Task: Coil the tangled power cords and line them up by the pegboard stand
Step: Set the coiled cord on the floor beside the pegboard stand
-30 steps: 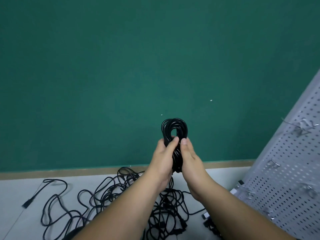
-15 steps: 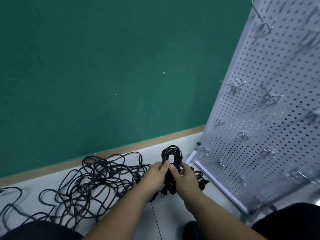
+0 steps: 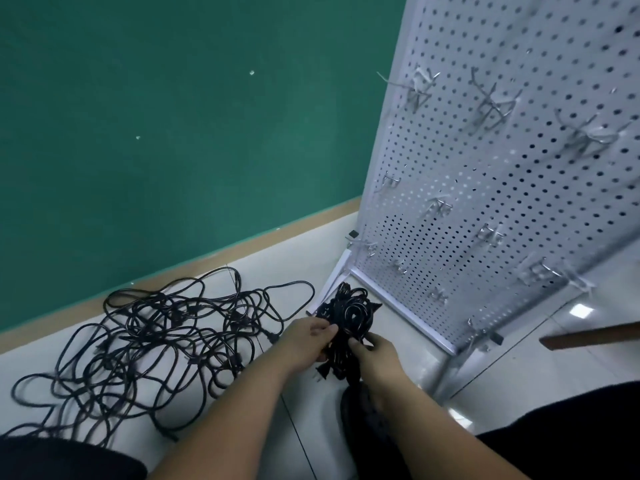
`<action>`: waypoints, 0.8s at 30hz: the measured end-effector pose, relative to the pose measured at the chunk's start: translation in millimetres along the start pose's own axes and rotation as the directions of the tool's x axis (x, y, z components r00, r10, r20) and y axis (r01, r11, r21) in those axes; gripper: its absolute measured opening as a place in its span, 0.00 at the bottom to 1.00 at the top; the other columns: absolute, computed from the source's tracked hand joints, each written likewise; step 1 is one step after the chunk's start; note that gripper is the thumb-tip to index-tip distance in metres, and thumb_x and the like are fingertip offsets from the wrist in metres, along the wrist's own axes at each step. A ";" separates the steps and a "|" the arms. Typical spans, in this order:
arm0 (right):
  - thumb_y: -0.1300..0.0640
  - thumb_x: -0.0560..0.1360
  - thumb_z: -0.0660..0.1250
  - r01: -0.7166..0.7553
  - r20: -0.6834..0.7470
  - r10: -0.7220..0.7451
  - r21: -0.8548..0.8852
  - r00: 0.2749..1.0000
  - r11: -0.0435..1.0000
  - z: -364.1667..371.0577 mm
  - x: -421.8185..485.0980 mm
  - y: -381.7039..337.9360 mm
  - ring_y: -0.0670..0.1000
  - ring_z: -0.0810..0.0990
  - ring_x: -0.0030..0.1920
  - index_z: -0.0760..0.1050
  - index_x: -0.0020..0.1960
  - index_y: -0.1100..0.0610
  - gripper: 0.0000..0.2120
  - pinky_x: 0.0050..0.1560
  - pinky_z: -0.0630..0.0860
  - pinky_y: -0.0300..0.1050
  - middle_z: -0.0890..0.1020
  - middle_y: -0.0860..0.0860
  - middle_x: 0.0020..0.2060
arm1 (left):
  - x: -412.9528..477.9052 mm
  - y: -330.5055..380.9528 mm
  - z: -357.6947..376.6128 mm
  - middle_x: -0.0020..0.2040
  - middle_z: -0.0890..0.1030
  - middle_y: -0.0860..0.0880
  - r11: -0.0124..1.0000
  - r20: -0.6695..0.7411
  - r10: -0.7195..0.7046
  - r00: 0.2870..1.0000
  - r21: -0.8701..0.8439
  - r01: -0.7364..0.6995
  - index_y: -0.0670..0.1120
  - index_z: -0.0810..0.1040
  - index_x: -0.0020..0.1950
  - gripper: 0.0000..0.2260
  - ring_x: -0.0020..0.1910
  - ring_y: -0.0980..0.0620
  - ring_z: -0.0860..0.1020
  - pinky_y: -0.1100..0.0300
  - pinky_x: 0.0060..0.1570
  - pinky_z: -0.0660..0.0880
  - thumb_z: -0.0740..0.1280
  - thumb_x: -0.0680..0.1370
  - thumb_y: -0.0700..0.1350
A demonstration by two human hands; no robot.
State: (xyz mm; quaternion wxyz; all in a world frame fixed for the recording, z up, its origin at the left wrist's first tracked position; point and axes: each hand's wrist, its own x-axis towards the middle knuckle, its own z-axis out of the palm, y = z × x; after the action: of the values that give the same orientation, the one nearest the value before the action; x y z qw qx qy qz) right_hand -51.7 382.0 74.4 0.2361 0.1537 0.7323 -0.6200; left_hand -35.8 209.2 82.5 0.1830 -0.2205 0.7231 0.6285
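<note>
A coiled cord [image 3: 341, 306] is gripped in the curled fingers of the left hand [image 3: 306, 342] and right hand [image 3: 379, 356] beside the pegboard stand [image 3: 502, 188]. Tangled cords [image 3: 162, 320] are spread across the floor [image 3: 277, 271].

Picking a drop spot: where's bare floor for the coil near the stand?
Bare floor between right hand, gripping the coil, and the pegboard stand's bottom rail; another strip between baseboard and tangled cords. Crowded left of the left hand.

The white perforated metal pegboard stand [image 3: 519, 188] and its wire hooks [image 3: 491, 110] wall off the right hand's [image 3: 377, 351] right side. Tangled black power cords [image 3: 166, 337] cover the pale floor [image 3: 294, 261] left of the left hand [image 3: 306, 339]; bare floor lies beyond that hand.
</note>
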 end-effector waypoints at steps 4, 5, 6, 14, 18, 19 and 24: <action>0.58 0.83 0.69 -0.096 -0.183 0.090 -0.022 0.979 0.995 -29.1 38.3 22.7 0.60 0.88 0.47 0.79 0.60 0.59 0.08 0.54 0.85 0.59 0.88 0.57 0.47 | 22.5 -14.0 16.8 0.59 0.85 0.50 0.995 -0.067 0.020 0.998 0.099 -0.013 0.50 0.77 0.72 0.22 0.56 0.51 0.84 0.48 0.61 0.81 0.70 0.81 0.57; 0.57 0.83 0.68 -0.125 -0.216 0.120 -0.010 0.969 0.992 -34.3 48.8 28.0 0.60 0.87 0.48 0.78 0.61 0.58 0.08 0.53 0.85 0.58 0.87 0.57 0.48 | 25.8 -17.5 19.5 0.60 0.84 0.50 0.995 -0.087 0.028 0.996 0.096 -0.020 0.51 0.77 0.72 0.21 0.56 0.52 0.83 0.52 0.60 0.81 0.70 0.82 0.56; 0.57 0.83 0.68 -0.146 -0.244 0.141 -0.002 0.959 0.989 -38.3 58.1 30.7 0.60 0.86 0.49 0.77 0.62 0.57 0.08 0.52 0.85 0.57 0.86 0.57 0.49 | 28.2 -21.9 20.9 0.60 0.83 0.51 0.994 -0.108 0.038 0.993 0.102 -0.027 0.51 0.78 0.72 0.20 0.56 0.55 0.82 0.57 0.56 0.80 0.70 0.82 0.55; 0.56 0.84 0.68 -0.211 -0.258 0.209 0.021 0.943 0.977 -43.5 124.5 55.7 0.60 0.84 0.54 0.74 0.65 0.60 0.12 0.60 0.82 0.56 0.84 0.58 0.55 | 42.8 -80.0 6.4 0.58 0.83 0.53 0.975 -0.149 0.033 0.988 0.222 0.001 0.53 0.77 0.72 0.17 0.58 0.57 0.81 0.57 0.62 0.76 0.68 0.83 0.53; 0.54 0.82 0.71 -0.244 -0.257 0.217 -0.077 0.942 0.967 -39.5 141.0 72.0 0.59 0.82 0.57 0.73 0.73 0.60 0.21 0.65 0.78 0.53 0.84 0.57 0.61 | 46.5 -103.1 0.8 0.58 0.83 0.54 0.981 -0.206 -0.002 0.979 0.188 0.041 0.52 0.78 0.72 0.17 0.59 0.55 0.81 0.53 0.67 0.75 0.69 0.83 0.51; 0.51 0.82 0.72 -0.256 -0.273 0.205 -0.164 0.940 0.953 -39.6 143.4 74.6 0.59 0.82 0.58 0.74 0.73 0.58 0.23 0.64 0.77 0.52 0.84 0.57 0.61 | 47.5 -108.3 0.8 0.58 0.83 0.54 0.983 -0.215 -0.010 0.977 0.175 0.048 0.52 0.78 0.72 0.17 0.59 0.55 0.81 0.52 0.68 0.75 0.69 0.83 0.51; 0.34 0.77 0.70 -0.429 -0.380 0.253 -0.506 0.890 0.748 -37.7 162.0 77.8 0.62 0.79 0.53 0.75 0.71 0.49 0.28 0.59 0.80 0.60 0.79 0.60 0.63 | 43.5 -123.1 4.6 0.55 0.83 0.56 0.982 -0.237 -0.048 0.970 0.167 0.089 0.52 0.78 0.71 0.17 0.57 0.56 0.81 0.53 0.66 0.77 0.69 0.82 0.50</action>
State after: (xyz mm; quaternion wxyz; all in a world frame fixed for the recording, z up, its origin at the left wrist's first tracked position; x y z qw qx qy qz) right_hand -153.5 422.3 -73.0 0.2727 0.2957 0.8701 -0.2849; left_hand -4.7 196.1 -43.6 0.1378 -0.3003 0.7843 0.5251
